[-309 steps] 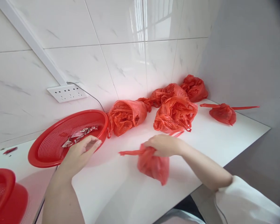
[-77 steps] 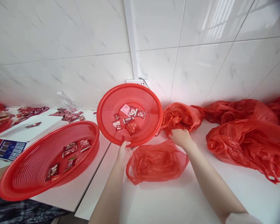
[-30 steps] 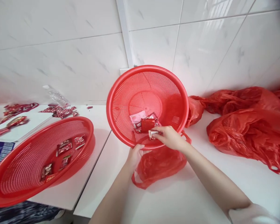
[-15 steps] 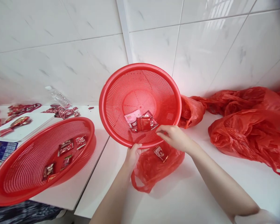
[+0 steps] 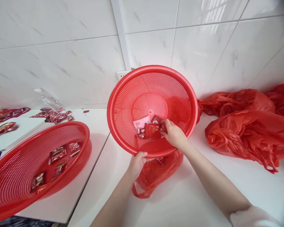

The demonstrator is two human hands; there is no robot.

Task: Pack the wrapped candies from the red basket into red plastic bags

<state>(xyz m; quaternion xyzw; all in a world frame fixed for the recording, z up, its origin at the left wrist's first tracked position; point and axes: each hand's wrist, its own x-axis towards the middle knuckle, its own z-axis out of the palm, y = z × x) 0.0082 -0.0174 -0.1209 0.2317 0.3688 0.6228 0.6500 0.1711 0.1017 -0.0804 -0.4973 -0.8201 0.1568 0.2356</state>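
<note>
Evidently the close work sits at the right end of the pile: the right hand (image 5: 176,134) comes into the tilted red plastic mesh basket (image 5: 142,82) over its lower right side, fingertips pointing left, with a small dark-red wrapped packet (image 5: 164,127) between thumb and forefinger. Fingers curved, only slightly parted; whether they pinch the packet or merely bracket it, cannot tell. Its long axis unclear too, partly covered by the fingers. Just left of the fingertips: a flat red rectangular packet (image 5: 152,130), longer side running roughly left to right. Farther left and slightly higher: a pale pink flat packet (image 5: 142,122), long axis rising toward the right. Right hand is the nearer one to the dark-red and red packets. Left hand (image 5: 136,165) grips the basket's near rim, thumb lapped over, fingers underneath, basket mouth facing the wearer. Directly below the rim, partly hidden by it, a thin red plastic bag (image 5: 164,171) lies on the white flat surface (image 5: 191,195), one handle loop out to the left, beside the left wrist. Crumpled red plastic bags (image 5: 246,132) lie well apart, off to the right.
</note>
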